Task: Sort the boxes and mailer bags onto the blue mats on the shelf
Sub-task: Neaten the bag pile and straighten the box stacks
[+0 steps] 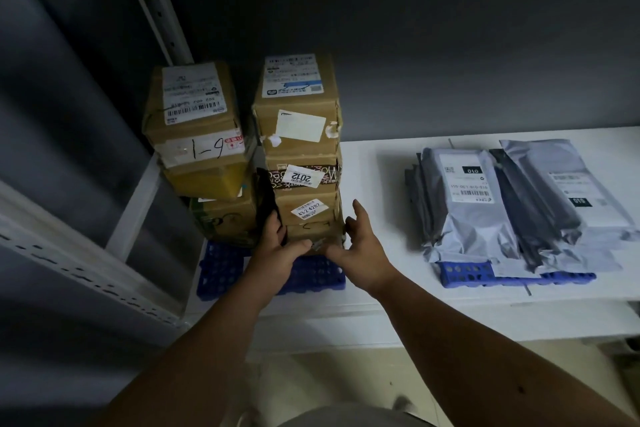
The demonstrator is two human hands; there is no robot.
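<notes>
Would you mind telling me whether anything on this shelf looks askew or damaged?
Yes. The left box stack sits unevenly, its boxes offset and leaning rather than squared. On the taller right stack, the top box shows torn label remnants along its front edge. The mailer bags overhang their blue mat.

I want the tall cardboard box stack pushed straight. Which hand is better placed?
Probably the right hand: open at the bottom brown cardboard box. The left hand already holds a black object.
</notes>
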